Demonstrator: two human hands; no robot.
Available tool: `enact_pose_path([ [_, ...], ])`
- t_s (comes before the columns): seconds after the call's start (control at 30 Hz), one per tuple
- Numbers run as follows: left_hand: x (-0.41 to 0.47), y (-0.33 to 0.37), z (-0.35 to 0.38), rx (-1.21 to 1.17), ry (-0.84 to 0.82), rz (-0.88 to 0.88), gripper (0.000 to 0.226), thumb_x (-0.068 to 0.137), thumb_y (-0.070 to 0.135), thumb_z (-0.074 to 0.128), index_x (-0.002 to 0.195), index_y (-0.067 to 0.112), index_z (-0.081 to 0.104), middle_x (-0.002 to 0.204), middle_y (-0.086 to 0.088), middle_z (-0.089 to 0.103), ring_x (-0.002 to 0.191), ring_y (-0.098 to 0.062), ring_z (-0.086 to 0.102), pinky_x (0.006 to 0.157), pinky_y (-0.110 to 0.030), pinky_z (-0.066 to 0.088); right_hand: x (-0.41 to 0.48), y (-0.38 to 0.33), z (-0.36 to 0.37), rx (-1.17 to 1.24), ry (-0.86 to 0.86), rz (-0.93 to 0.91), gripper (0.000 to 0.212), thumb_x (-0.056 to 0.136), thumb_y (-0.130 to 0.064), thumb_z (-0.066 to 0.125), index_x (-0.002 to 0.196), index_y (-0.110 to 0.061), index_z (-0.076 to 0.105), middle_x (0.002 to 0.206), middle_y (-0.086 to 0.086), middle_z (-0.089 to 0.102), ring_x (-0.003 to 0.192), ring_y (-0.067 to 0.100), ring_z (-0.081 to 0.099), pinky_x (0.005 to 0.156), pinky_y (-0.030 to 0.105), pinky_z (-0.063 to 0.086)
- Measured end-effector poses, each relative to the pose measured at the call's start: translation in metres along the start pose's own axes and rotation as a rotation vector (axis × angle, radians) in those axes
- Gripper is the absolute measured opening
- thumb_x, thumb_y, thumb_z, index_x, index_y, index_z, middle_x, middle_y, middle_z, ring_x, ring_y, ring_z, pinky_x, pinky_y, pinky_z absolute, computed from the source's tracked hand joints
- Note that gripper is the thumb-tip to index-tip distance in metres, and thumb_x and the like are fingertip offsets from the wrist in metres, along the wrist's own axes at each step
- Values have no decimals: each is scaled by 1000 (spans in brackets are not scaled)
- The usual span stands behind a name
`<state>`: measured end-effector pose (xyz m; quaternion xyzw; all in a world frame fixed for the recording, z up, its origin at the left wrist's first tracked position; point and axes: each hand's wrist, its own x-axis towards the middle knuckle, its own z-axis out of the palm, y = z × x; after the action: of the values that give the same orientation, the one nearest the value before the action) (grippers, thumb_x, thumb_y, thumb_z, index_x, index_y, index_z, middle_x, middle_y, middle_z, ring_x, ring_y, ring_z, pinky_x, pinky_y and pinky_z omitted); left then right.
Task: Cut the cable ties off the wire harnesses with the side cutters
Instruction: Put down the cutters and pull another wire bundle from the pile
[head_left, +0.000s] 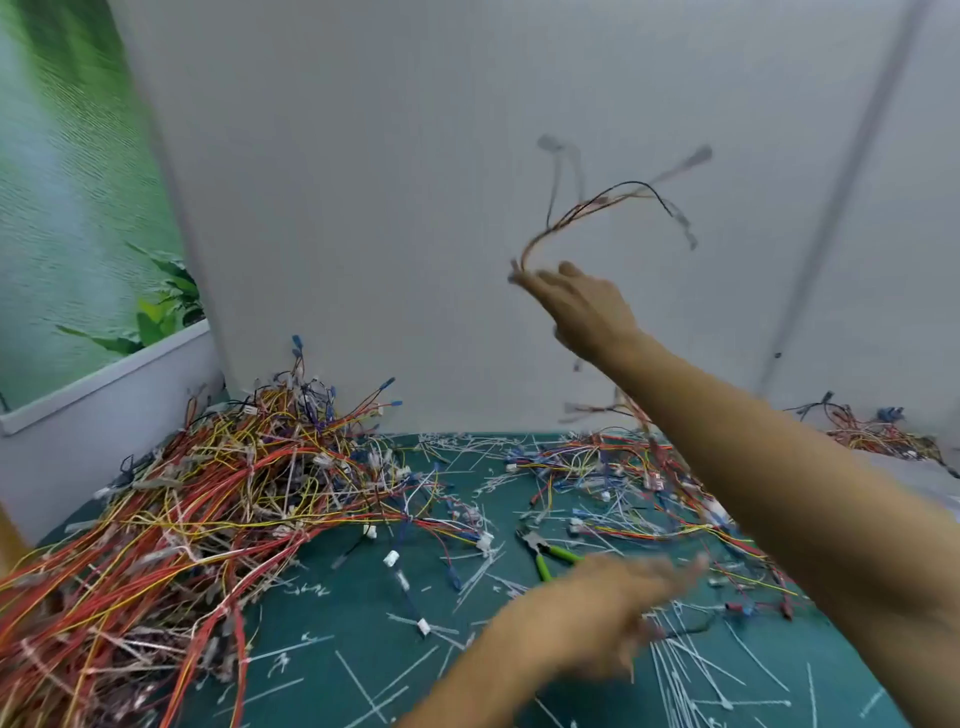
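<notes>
right hand (576, 306) is way up above the worktop's (337, 649) far edge, fingertips at the bottom end of a wire harness (597, 208). too blurry to tell if it's pinched or let go. harness looks light and floppy, arcing up and right, so best held at the bundled end. left hand (587, 618) hovers empty, fingers loose, by the side cutters (544, 567), nose pointing far-left.

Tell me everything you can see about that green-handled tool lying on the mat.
The side cutters lie flat on the dark green mat, right of the middle, between two wire heaps. They have a short, dark, metal-looking head that points up and to the left, and two bright green handles, seemingly plastic-sleeved and splayed apart. Cut white cable ties are scattered around them. The blurred left hand is just in front of the handles and does not hold them.
</notes>
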<state>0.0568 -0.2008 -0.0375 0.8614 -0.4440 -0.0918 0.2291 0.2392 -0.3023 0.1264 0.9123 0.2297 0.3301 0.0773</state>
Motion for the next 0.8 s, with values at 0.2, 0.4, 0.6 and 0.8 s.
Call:
enact_pose_path([
  [0.2, -32, -6, -52, -110, 55, -216, 39, 101, 43, 58, 140, 40, 57, 137, 13, 64, 121, -4, 60, 96, -17, 39, -88, 53, 83, -334, -700, 348, 39, 103, -9, 49, 139, -18, 60, 134, 4, 64, 124, 27, 59, 100, 38, 51],
  [0.4, -80, -64, -107, -106, 247, -644, 41, 98, 33, 66, 138, 24, 61, 134, 4, 67, 116, -10, 63, 109, -33, 45, -94, -14, 108, 100, -885, 363, 29, 98, -12, 56, 124, -3, 65, 123, 14, 66, 110, 29, 64, 96, 40, 55],
  [0.6, -115, -128, -116, -50, 402, -1005, 29, 101, 29, 60, 99, 4, 74, 97, -6, 66, 84, -23, 65, 82, -33, 51, -99, -140, 100, 825, -643, 239, 30, 99, -31, 66, 125, -17, 72, 119, 1, 75, 95, 11, 66, 95, 31, 55],
  [0.8, -110, -132, -108, -69, 391, -1081, 40, 97, 37, 66, 71, 8, 57, 60, -8, 50, 51, -16, 42, 53, -30, 36, -122, -201, 115, 1021, -509, 384, 40, 93, -23, 75, 132, -21, 67, 125, -5, 70, 91, 5, 59, 91, 22, 48],
])
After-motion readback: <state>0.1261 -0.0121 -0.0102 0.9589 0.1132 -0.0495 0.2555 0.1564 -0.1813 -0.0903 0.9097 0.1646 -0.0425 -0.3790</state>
